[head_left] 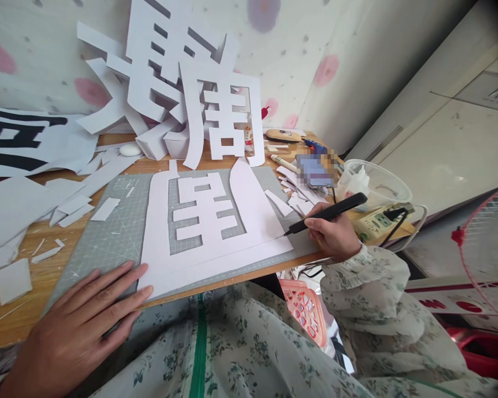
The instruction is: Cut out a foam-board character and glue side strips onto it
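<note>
A white board cut into a character shape (203, 257) lies on the grey cutting mat (120, 213), with openings through its middle. A thin line runs across its lower part. My left hand (95, 315) is flat with fingers stretched, its fingertips touching the board's lower left corner. At the right, my right hand (334, 235) grips a slim black craft knife (327, 213), its tip at the board's right edge by the end of the line. White offcuts (278, 202) lie just beyond this hand. Another cut-out white character (195, 110) stands upright behind the mat.
Paper scraps (72, 207) and a printed sheet (25, 141) cover the left of the wooden table (8, 318). At the right are a phone (315, 169), a clear tub (382, 179), a power strip (375, 224) and a fan (489, 249). Below hangs a pink basket (301, 304).
</note>
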Demonstrator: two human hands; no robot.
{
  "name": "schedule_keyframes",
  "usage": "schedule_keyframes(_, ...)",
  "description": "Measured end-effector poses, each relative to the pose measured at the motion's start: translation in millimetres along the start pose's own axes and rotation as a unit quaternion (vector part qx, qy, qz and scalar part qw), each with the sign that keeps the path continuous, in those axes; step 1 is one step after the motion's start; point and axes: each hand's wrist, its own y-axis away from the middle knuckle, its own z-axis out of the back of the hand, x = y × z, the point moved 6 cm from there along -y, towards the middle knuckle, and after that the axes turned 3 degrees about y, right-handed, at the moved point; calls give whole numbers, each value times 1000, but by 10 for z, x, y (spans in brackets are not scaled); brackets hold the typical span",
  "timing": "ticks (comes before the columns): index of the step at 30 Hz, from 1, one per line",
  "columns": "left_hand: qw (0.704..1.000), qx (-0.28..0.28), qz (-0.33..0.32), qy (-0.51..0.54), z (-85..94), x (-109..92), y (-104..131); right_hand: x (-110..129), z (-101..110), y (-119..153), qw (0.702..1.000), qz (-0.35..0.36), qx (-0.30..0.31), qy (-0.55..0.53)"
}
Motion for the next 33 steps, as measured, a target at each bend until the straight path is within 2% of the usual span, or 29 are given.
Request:
schedule_keyframes(8,1000,5,-20,-15,-5,-17,-12,86,70,10,1000,8,-7,-18)
schedule_keyframes(15,1000,0,-11,-12,4,-11,-10,23,169,-21,1000,3,-19,1)
schedule_keyframes(25,1000,-5,-24,-12,33,-65,-70,3,154,22,999,5,-36,-35)
schedule_keyframes(28,999,-19,-29,-27,89,-135,-141,37,163,66,997,26,-51,-44)
schedule_keyframes(33,998,-17,-18,-60,124,-268,-200,126,199,252,984,110,-113,-87)
